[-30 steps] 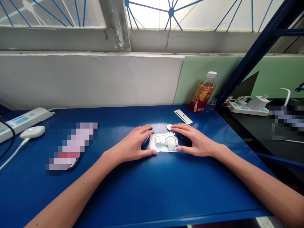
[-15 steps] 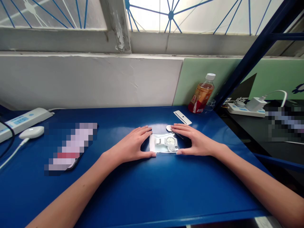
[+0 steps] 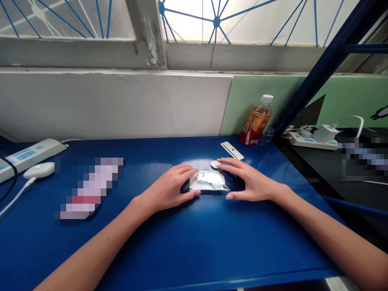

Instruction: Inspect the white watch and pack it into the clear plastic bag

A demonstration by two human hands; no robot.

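A clear plastic pouch with a light-coloured wristwatch (image 3: 209, 180) inside lies between my hands on the blue desk (image 3: 206, 238); glare and blur hide the dial. My left hand (image 3: 174, 184) holds its left end, fingertips along the far edge and thumb along the near edge. On the other side, my right hand (image 3: 250, 178) is open, thumb and fingers spread around the pouch's right end with a gap. Its fingertips are beside a small white disc (image 3: 215, 164), which they partly hide. Behind that is a flat white strip (image 3: 232, 150) with a small dark dot.
A drink bottle (image 3: 256, 121) stands at the back right beside a clear small cup (image 3: 267, 133). On the left are a blurred-out phone (image 3: 93, 188), a white charging puck (image 3: 39, 170) and a power strip (image 3: 33, 155). A blue metal post (image 3: 306, 97) rises at the desk's right edge.
My left fingers and thumb have come closer together on the pouch's left end. The pouch has tilted or turned, so the watch dial no longer shows clearly. My right hand has barely moved.
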